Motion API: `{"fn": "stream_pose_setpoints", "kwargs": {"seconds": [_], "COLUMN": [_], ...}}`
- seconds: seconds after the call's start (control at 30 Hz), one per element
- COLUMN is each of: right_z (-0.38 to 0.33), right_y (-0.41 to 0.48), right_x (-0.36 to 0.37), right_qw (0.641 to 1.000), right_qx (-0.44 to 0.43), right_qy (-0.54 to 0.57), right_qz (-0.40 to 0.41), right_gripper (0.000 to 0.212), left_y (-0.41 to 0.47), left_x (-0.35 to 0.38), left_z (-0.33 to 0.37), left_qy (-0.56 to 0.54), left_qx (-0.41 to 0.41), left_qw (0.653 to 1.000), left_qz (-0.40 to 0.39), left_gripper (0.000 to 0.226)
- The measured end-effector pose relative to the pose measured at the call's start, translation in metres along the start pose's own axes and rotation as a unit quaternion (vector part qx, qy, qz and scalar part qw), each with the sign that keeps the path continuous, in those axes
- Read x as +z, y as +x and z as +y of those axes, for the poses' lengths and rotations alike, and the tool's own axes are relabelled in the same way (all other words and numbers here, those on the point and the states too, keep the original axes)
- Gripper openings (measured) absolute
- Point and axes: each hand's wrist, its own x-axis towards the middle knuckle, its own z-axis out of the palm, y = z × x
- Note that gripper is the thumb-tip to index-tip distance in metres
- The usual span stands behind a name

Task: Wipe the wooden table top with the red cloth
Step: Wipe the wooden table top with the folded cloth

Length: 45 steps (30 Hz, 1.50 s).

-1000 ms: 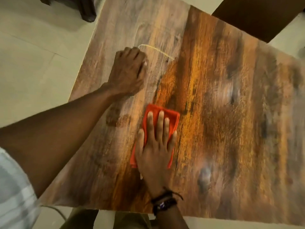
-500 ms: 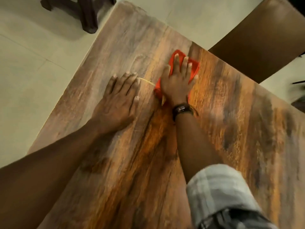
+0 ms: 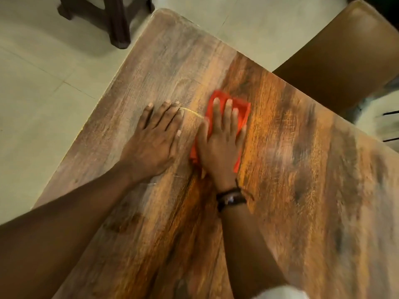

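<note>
Head camera: the right hand [image 3: 220, 143] lies flat on the red cloth [image 3: 241, 108], fingers spread wide, pressing it down on the wooden table top [image 3: 302, 190]. The cloth sits near the far corner of the table. The left hand [image 3: 153, 141] lies flat and open on the bare wood just beside it, holding nothing. A thin pale line [image 3: 192, 112] runs on the wood between the two hands. A dark band [image 3: 231, 198] is on the right wrist. A brown chair [image 3: 336, 61] stands past the table.
</note>
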Motion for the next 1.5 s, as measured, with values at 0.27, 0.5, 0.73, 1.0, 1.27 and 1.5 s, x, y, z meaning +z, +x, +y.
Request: {"fn": "stream_pose_setpoints", "kwargs": {"seconds": [0.27, 0.5, 0.73, 1.0, 1.27, 1.5], "right_z": [-0.016, -0.016, -0.02, -0.03, -0.032, -0.032], "right_y": [-0.102, 0.109, 0.215, 0.004, -0.039, 0.178], "right_x": [0.011, -0.001, -0.01, 0.015, 0.018, 0.004], "right_qw": [1.0, 0.999, 0.997, 0.997, 0.999, 0.999], "right_qx": [-0.008, 0.033, 0.067, -0.074, -0.054, 0.033], "right_qy": [-0.013, 0.008, 0.002, -0.002, -0.009, 0.013], "right_qz": [-0.016, -0.016, -0.046, 0.005, 0.004, -0.033], "right_gripper": [0.058, 0.057, 0.058, 0.057, 0.056, 0.056], "left_y": [0.0, 0.0, 0.001, -0.003, -0.002, 0.001], "left_x": [-0.002, -0.002, 0.002, -0.004, -0.004, 0.002], "left_z": [-0.001, 0.0, -0.004, -0.004, -0.005, -0.009], "left_qy": [0.006, -0.023, -0.032, -0.057, -0.082, -0.106], "left_qx": [-0.009, -0.016, 0.001, -0.008, -0.005, -0.006], "left_qw": [1.0, 1.0, 0.999, 0.998, 0.996, 0.994], "left_qz": [0.005, -0.004, 0.008, 0.031, 0.041, 0.032], "left_gripper": [0.058, 0.057, 0.057, 0.059, 0.059, 0.058]}}
